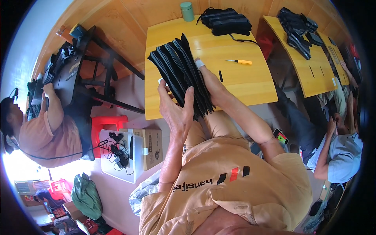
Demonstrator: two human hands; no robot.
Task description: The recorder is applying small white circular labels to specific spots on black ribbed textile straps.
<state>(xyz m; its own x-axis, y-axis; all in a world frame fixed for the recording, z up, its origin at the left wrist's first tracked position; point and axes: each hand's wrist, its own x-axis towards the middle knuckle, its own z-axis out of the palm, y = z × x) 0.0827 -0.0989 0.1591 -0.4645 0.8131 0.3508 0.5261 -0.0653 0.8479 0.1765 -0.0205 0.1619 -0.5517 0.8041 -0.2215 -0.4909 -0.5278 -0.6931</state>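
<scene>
A thick stack of flat black fabric pieces (176,74) with grey edges is held up, tilted, over the near half of the yellow table (250,84). My left hand (176,113) grips its lower left side, thumb across the front and fingers behind. My right hand (211,84) holds the right side, with a white wrap on one fingertip; its other fingers are hidden behind the stack. Right of the stack lie a small black strip (221,76) and a thin pointed tool with a yellow handle (244,62).
At the table's far edge are a green canister (187,11) and another black fabric bundle (225,21) with a strap. A bin of black cables (117,156), a cardboard box (152,149) and a red stool (102,122) stand lower left. Other people work at tables on both sides.
</scene>
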